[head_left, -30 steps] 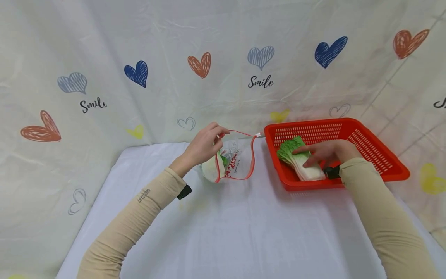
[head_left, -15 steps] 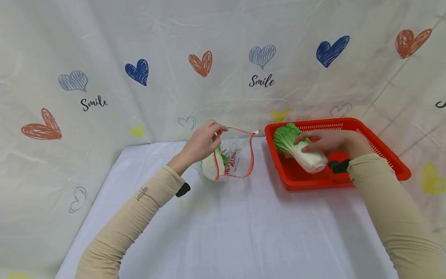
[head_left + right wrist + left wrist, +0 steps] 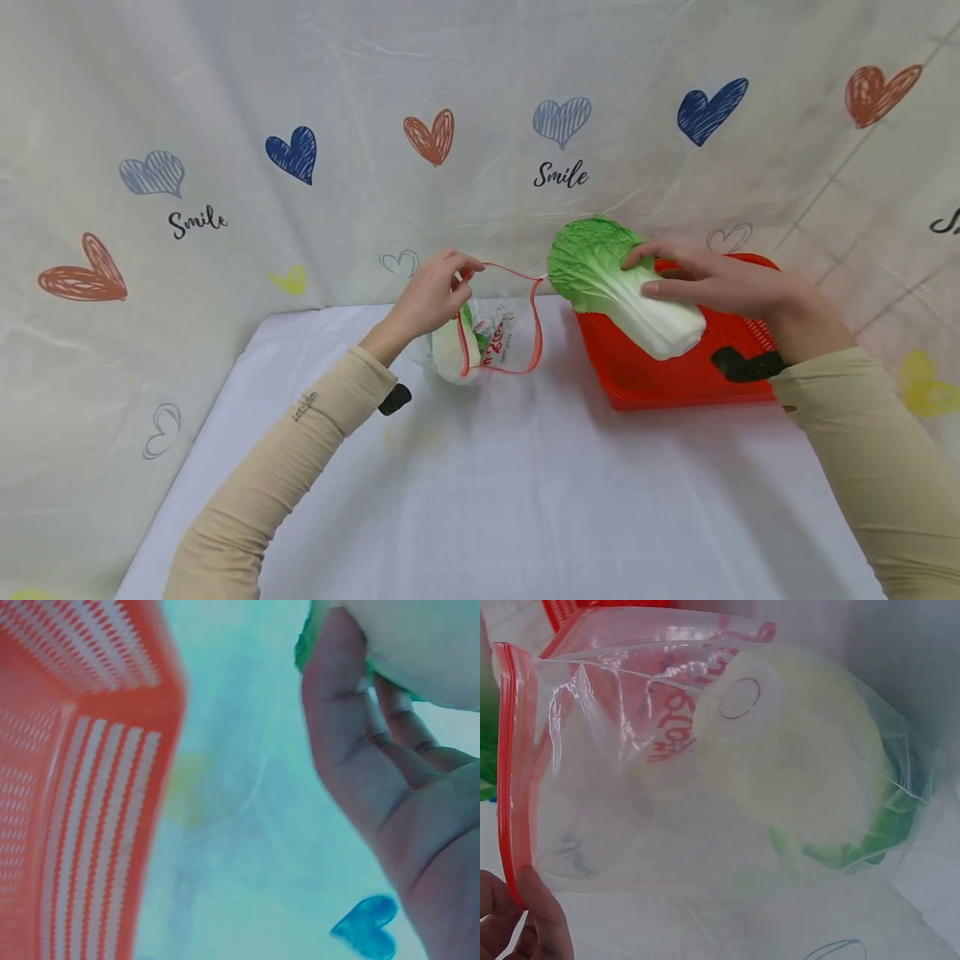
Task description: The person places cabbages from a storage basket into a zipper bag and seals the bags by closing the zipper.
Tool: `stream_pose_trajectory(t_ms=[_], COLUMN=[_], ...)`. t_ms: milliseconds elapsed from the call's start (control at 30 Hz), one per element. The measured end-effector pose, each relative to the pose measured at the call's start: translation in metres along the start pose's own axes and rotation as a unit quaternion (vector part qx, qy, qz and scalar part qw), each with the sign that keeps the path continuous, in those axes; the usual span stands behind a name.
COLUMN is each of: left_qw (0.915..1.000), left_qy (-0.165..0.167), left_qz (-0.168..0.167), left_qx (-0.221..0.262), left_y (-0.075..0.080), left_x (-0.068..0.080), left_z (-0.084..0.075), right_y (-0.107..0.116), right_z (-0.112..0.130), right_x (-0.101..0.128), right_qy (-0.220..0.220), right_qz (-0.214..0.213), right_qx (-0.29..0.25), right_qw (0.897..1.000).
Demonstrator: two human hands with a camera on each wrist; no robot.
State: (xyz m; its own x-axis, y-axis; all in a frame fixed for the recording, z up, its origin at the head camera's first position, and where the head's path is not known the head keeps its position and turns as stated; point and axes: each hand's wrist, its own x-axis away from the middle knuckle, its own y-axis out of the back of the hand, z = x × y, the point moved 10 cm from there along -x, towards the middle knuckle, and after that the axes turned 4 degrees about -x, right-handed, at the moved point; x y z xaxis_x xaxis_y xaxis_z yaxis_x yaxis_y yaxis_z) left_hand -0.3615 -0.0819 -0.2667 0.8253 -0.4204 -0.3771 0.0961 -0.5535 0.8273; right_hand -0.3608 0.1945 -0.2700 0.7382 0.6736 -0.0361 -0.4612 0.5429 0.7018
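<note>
Pinching clear bag [image 3: 537, 330], left hand [image 3: 433, 297]; vegetable [image 3: 448, 348] inside. Right hand [image 3: 738, 283] gripping cabbage [image 3: 603, 271] near red basket [image 3: 637, 397].

Looks like a makeshift booth, screened off. Pale, creased sheeting [image 3: 465, 67] printed with hearts [image 3: 292, 156] and "Smile" lettering [image 3: 561, 175] hangs behind the desk [image 3: 465, 508] and along both sides; desktop is white-covered. Can't tell home, lab or shop: sheeting hides the room beyond.
</note>
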Motion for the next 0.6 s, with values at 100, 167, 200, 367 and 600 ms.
stream_pose_trajectory(t_ms=[100, 167, 200, 367, 600], left_qw=[0.9999, 0.9999, 0.9999, 0.9997, 0.9990], left_qy=[0.007, 0.010, 0.012, 0.018, 0.016], left_qz=[0.002, 0.004, 0.005, 0.009, 0.015], left_qx=[0.008, 0.009, 0.010, 0.016, 0.039], left_y=[0.001, 0.002, 0.002, 0.002, 0.001], left_x=[-0.002, -0.002, -0.003, -0.003, -0.002], left_z=[0.002, 0.003, 0.003, 0.004, 0.007], right_y=[-0.004, -0.008, -0.011, -0.035, -0.071], right_z=[0.018, 0.028, 0.033, 0.046, 0.047], right_x=[0.000, -0.001, -0.002, -0.013, -0.035], right_qy=[0.019, 0.035, 0.044, 0.056, 0.024], right_qz=[-0.002, -0.002, 0.001, 0.040, 0.095], right_qx=[-0.006, -0.012, -0.015, -0.048, -0.096], right_qw=[1.000, 0.999, 0.999, 0.996, 0.991])
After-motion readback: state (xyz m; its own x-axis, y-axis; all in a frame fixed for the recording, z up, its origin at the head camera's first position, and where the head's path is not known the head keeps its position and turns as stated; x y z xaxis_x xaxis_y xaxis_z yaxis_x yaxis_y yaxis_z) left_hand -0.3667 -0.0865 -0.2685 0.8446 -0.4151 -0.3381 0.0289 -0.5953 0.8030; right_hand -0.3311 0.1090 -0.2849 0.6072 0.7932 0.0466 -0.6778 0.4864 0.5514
